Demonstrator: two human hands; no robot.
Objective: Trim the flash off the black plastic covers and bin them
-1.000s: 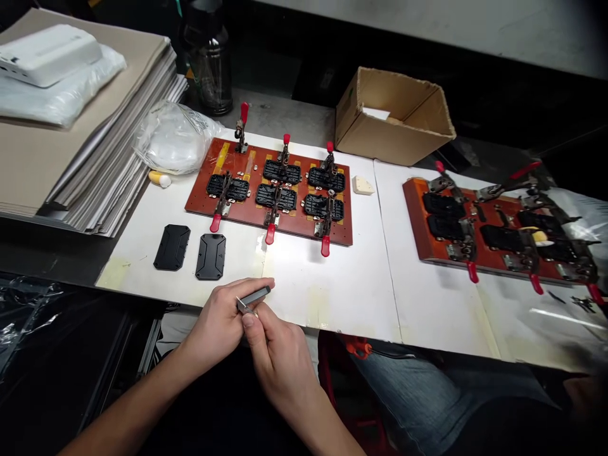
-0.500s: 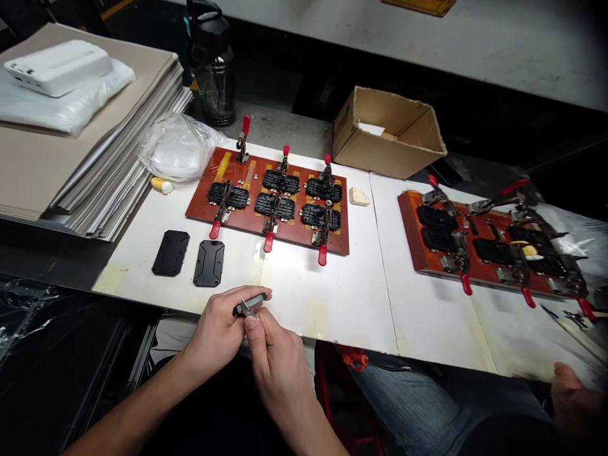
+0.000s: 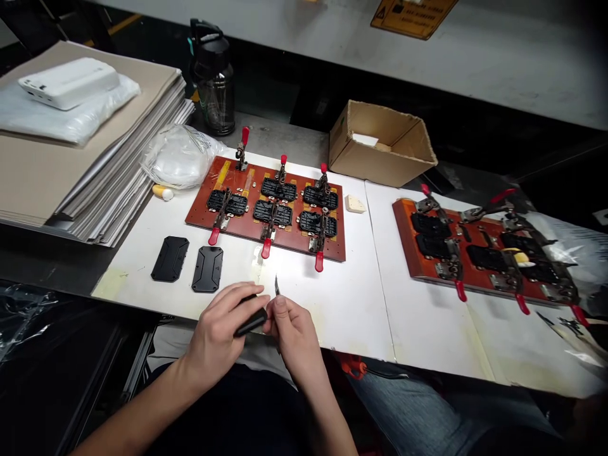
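Observation:
My left hand (image 3: 221, 332) is closed around a black plastic cover (image 3: 251, 322), which is partly hidden by the fingers. Pinched in my right hand (image 3: 293, 329) is a small knife (image 3: 277, 285), its thin pointed blade directed up and away from me, apart from the cover. Two flat black covers, one on the left (image 3: 170, 258) and one nearer the middle (image 3: 208, 268), lie side by side on the white table covering. Beyond the hands sits a reddish-brown fixture board (image 3: 294, 245) with red-handled clamps and several black plastic parts.
A second clamp board (image 3: 403, 237) stands on the right. At the back are a cardboard box (image 3: 384, 161) and a dark bottle (image 3: 213, 88). A stack of cardboard sheets (image 3: 156, 101) and a plastic bag (image 3: 178, 155) flank the left side. A person's jeans (image 3: 408, 405) show at lower right.
My right hand has drawn the knife away from the cover to the right, blade now upright. My left hand has turned the cover. The other person's hand at right has left view.

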